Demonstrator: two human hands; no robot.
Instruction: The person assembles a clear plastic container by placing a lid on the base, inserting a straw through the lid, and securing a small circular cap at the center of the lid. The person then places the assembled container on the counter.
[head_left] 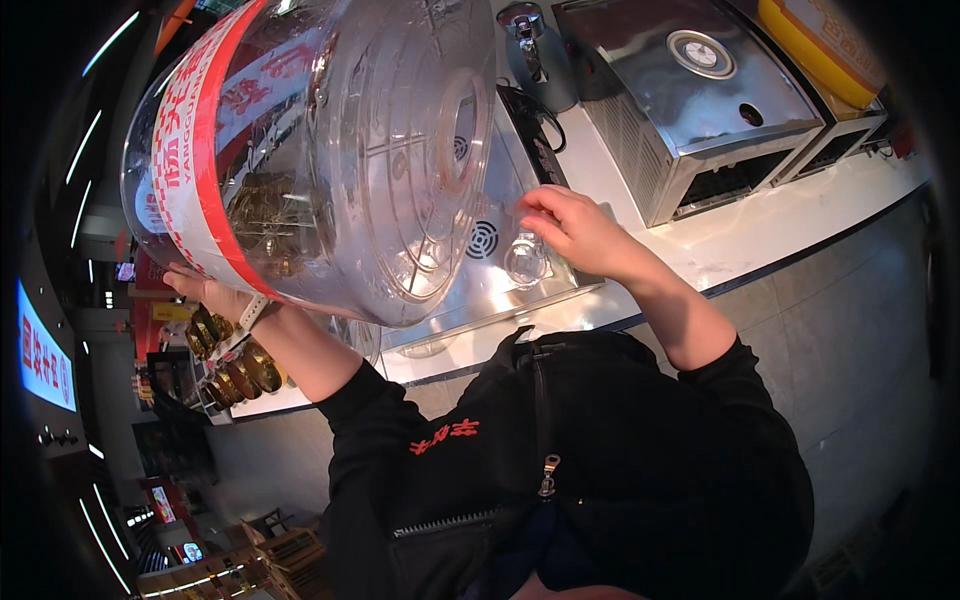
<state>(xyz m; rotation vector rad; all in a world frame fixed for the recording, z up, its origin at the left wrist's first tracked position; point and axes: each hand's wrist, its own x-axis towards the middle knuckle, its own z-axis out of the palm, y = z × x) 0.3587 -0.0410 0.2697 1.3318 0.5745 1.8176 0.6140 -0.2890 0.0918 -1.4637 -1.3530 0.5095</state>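
Note:
A big clear plastic jar [340, 150] with a red and white printed band is tilted in front of me, at the upper left. My left hand [215, 292], a pale band on its wrist, supports it from the lower left with the fingers against its wall. Just right of the jar's ridged end, my right hand [565, 228] hangs over the metal counter top with its fingers bent and thumb close to them. Whether anything thin is between those fingertips I cannot make out. Below them is a small clear cup-like piece [525, 258]; contact with it is unclear.
A metal drain surface [455, 310] with a round dark grille [482, 239] lies under the jar. Behind it stand a grey jug [538, 60] and a steel machine [690, 75], with a yellow container [825, 50] farther right. Several gold-coloured vessels [245, 375] sit at the left.

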